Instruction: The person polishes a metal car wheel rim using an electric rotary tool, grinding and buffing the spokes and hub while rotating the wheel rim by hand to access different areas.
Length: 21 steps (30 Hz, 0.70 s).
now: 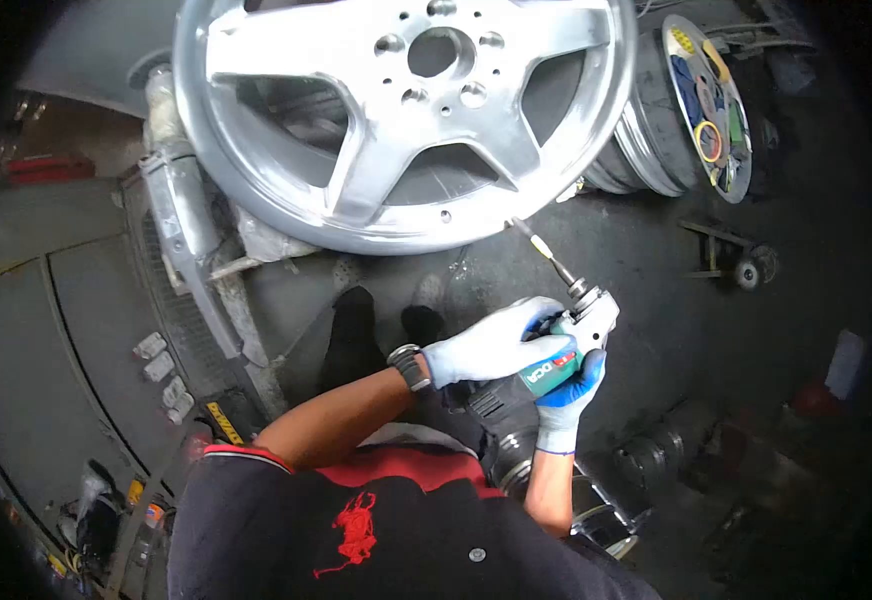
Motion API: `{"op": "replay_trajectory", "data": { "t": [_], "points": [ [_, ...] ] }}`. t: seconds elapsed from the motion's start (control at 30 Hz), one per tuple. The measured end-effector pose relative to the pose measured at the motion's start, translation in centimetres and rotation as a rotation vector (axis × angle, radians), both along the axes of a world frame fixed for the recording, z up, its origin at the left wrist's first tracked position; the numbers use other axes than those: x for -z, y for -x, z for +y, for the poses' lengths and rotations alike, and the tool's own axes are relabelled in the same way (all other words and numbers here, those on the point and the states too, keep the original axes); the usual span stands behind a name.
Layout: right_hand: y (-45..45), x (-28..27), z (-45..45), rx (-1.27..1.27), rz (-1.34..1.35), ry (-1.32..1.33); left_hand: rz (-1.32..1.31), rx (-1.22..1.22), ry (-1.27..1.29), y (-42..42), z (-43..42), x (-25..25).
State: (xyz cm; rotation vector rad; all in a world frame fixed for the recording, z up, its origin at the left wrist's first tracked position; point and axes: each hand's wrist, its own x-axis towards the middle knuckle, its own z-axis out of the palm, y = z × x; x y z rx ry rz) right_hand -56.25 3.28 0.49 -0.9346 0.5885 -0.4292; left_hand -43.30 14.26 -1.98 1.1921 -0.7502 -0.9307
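Observation:
My left hand (491,345), in a white and blue glove with a watch at the wrist, is wrapped over the green body of an angle grinder (548,372). From the other side my right hand (574,400), gloved alike, closes around the same grinder near its silver head. A long thin shaft (553,258) extends from that head towards a bare silver alloy wheel (426,140) with broad spokes. The shaft's tip lies at the wheel's lower rim; whether it touches the metal I cannot tell. The palm sides of both gloves are mostly hidden.
Left of the wheel stands a metal stand (181,210). A round tray (706,105) with tape and small items rests at the upper right. A small caster (748,274) is on the right-hand floor. Another shiny wheel (596,510) lies close by my right forearm.

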Motion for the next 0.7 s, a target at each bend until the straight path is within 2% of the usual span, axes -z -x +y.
{"op": "replay_trajectory", "data": {
  "t": [0.1,0.17,0.3,0.37,0.4,0.7],
  "points": [
    [-1.8,1.0,-1.2,0.007,0.019,0.049,0.197,0.027,-0.053,-1.4,-2.6,0.0],
    [-2.3,1.7,-2.4,-0.023,0.058,0.151,0.230,0.011,-0.053,-1.7,-4.1,0.8],
    [-1.8,2.3,-5.0,-0.116,0.054,0.165,0.284,-0.174,0.082,-0.8,-6.6,2.1],
    [-1.7,2.5,-6.2,-0.133,0.031,0.130,0.198,-0.173,-0.052,-1.0,-7.1,1.9],
    [-1.6,2.7,-6.6,-0.144,0.040,0.136,0.191,-0.250,-0.040,-0.6,-7.7,2.0],
    [-2.5,3.2,-7.8,-0.290,-0.064,0.126,0.206,-0.315,-0.107,-0.5,-8.5,2.3]
  ]
}}
